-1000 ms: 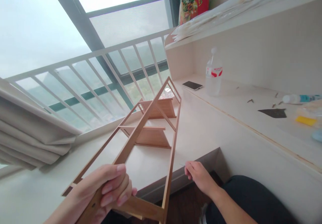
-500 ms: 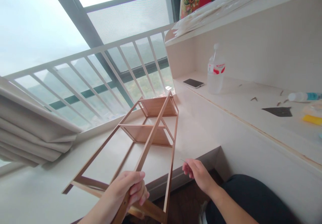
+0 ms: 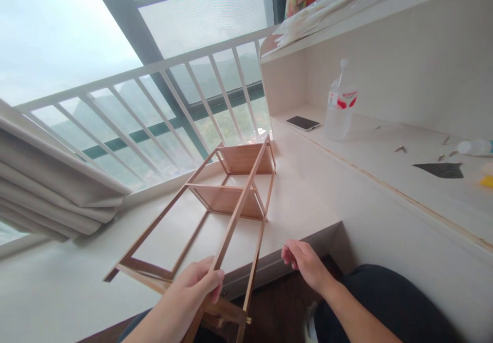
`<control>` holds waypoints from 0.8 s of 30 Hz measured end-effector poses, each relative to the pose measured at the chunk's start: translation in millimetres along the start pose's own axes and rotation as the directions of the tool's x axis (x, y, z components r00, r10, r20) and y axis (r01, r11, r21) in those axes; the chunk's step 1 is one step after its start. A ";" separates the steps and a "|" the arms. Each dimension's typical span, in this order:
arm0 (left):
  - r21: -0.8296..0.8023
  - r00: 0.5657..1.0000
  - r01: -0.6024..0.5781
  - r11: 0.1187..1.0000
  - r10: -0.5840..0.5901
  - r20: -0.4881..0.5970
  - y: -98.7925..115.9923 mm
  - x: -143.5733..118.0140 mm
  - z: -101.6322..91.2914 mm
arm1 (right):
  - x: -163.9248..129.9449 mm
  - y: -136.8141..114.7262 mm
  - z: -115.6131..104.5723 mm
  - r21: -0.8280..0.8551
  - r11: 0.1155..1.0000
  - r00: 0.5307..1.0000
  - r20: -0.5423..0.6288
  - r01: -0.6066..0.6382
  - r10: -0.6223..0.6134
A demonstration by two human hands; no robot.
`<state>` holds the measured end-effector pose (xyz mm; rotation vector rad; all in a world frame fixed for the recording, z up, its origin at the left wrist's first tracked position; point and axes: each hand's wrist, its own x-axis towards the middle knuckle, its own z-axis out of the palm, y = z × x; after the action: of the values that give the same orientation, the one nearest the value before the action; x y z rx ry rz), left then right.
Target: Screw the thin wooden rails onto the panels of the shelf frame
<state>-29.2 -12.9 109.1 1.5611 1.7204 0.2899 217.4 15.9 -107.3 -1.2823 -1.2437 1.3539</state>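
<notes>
A wooden shelf rack (image 3: 231, 225) lies tilted on the pale window ledge, its near end over the ledge's front edge. My left hand (image 3: 198, 281) is closed around one of its long rails near that end; some fingers are hidden behind the wood. A small brass-coloured screw end (image 3: 249, 321) sticks out at the rack's near right corner. To the right of the rack, my right hand (image 3: 302, 261) pinches a thin metal rod (image 3: 282, 242), most of it covered by the fingers. That hand is apart from the rack.
On the shelf at right are a phone (image 3: 302, 122), a clear bottle (image 3: 340, 107), several small screws (image 3: 400, 149) and a dark flat piece (image 3: 439, 170). A railing (image 3: 165, 68) runs along the window. A curtain (image 3: 57, 178) hangs left. My knee (image 3: 385, 297) is lower right.
The view has shifted slightly, and the rack's near end has turned a little. My left hand still grips the rail, its fingers now less visible. The right hand keeps its pinch on the rod.
</notes>
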 end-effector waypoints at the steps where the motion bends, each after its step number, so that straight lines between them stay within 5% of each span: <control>1: 0.032 1.000 -0.010 0.999 0.010 0.010 -1.2 0.7 -1.1 | -0.1 0.4 -0.1 -0.002 1.000 1.000 0.002 -0.002 0.002; 14: 0.341 0.996 -0.042 0.939 0.014 0.085 -9.1 14.1 8.2 | -2.5 -0.6 -1.2 -0.037 0.999 0.999 0.036 0.034 -0.033; 24: 0.282 0.986 -0.113 0.953 0.072 0.152 0.0 15.5 13.7 | -2.4 2.1 0.4 -0.041 0.999 0.998 0.047 0.035 -0.033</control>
<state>-19.2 -3.1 93.9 1.8302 1.6368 -0.0298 217.2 13.2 -109.1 -1.2595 -1.3260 1.3460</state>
